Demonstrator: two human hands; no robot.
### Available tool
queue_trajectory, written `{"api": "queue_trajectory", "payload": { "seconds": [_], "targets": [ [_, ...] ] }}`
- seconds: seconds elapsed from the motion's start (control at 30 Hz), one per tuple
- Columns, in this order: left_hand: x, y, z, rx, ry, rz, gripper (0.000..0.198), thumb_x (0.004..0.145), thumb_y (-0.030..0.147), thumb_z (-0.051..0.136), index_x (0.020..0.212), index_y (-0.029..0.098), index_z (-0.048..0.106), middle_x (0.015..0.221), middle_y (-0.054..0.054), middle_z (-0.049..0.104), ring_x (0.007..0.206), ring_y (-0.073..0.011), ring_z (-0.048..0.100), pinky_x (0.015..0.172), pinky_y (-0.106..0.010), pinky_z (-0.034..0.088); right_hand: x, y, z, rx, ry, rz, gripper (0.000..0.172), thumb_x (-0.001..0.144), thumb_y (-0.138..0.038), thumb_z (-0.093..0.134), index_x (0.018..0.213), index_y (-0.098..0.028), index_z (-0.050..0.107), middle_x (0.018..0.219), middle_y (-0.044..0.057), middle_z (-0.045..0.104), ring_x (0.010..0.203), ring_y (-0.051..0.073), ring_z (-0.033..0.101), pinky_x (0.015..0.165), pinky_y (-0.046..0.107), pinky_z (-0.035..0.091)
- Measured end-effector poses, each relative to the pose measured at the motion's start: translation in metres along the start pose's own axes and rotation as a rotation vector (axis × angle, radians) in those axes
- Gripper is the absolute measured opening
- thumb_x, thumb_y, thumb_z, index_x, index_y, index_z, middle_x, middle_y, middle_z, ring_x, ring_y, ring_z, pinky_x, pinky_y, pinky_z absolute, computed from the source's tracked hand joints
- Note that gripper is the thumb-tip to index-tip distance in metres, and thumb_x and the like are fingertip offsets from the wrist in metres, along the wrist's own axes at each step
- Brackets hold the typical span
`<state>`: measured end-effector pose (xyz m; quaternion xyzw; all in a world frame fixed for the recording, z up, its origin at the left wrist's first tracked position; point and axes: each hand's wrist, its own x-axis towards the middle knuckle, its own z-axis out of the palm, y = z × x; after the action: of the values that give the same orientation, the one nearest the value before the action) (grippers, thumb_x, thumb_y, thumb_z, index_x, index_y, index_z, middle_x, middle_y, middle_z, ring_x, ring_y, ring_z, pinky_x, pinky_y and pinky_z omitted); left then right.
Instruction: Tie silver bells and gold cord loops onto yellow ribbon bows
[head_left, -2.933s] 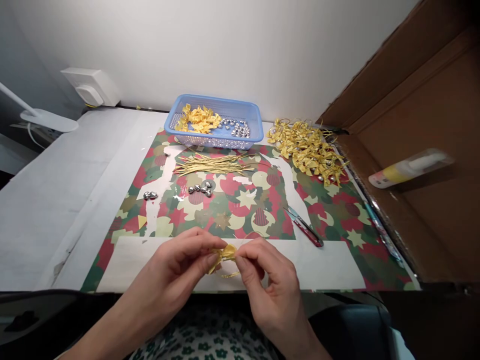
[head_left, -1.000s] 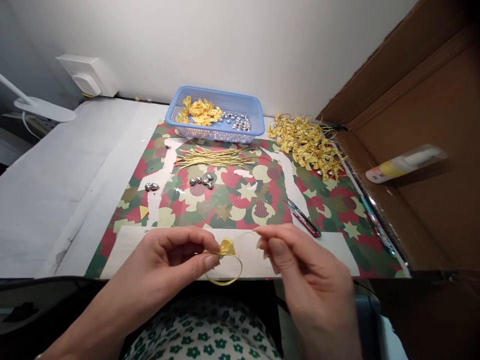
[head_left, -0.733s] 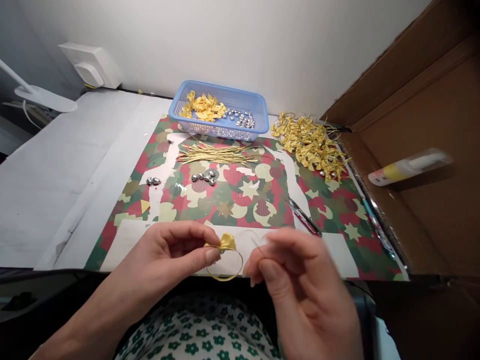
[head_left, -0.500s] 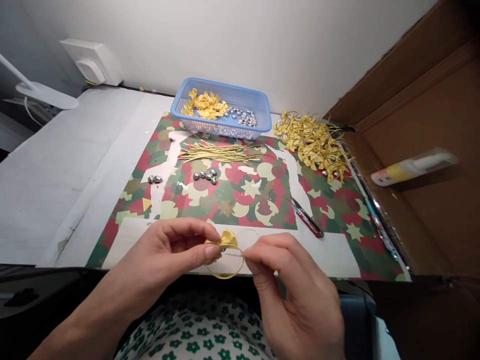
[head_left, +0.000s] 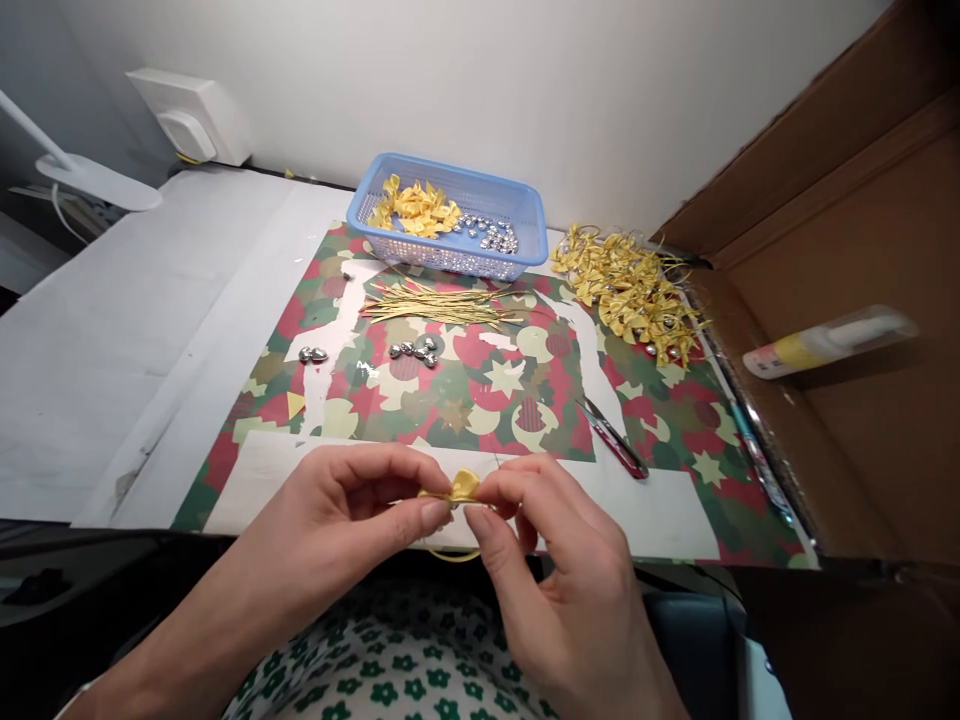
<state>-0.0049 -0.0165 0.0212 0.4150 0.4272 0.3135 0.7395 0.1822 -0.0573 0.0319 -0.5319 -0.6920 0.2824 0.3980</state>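
Observation:
Between my two hands, over the table's front edge, is a small yellow ribbon bow (head_left: 465, 486). My left hand (head_left: 375, 495) pinches its left side between thumb and fingertips. At the bow's right side, my right hand (head_left: 544, 530) is closed, thumb and forefinger pinching near it; a thin needle-like line rises from those fingers. A yellow cord (head_left: 454, 556) loops below the bow between both hands. The bow's underside and the exact grip of the right fingertips are partly hidden.
A blue basket (head_left: 446, 258) holds yellow bows and silver bells. Yellow cords (head_left: 439, 304) lie before it, with loose silver bells (head_left: 416, 350) nearer. Finished-looking bows with cords are piled (head_left: 630, 285) at right. Red-handled thread snips (head_left: 615, 440) lie right of my hands; a bottle (head_left: 825, 342) rests by the cardboard.
My right hand has moved left to the bow, and its fingertips now pinch close to its right side. The cord loop shows less, lower between the hands.

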Motion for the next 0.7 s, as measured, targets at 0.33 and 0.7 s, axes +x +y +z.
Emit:
{"api": "queue_trajectory", "payload": {
  "seconds": [0.33,0.7],
  "targets": [
    [-0.0008,0.0055,-0.0010,0.006,-0.087,-0.039,0.008,0.088,0.024,0.081,0.095,0.025,0.083,0.092,0.001,0.079,0.088,-0.0147,0.069,0.080,-0.019,0.056,0.0022,-0.0007,-0.0011,0.068,-0.010,0.012,0.019,0.097,-0.007,0.051,0.087,-0.019,0.062,0.085,0.002,0.060,0.076,0.013,0.056,0.063,0.025,0.045],
    [-0.0026,0.0094,0.0020,0.016,-0.138,-0.010,0.013,0.093,0.020,0.074,0.099,0.027,0.085,0.090,0.002,0.079,0.087,-0.0132,0.070,0.079,-0.016,0.056,-0.0001,-0.0019,0.0043,-0.002,0.053,-0.025,0.018,0.096,-0.005,0.054,0.086,-0.016,0.063,0.079,0.002,0.059,0.071,0.012,0.054,0.062,0.025,0.043]
  ]
}}
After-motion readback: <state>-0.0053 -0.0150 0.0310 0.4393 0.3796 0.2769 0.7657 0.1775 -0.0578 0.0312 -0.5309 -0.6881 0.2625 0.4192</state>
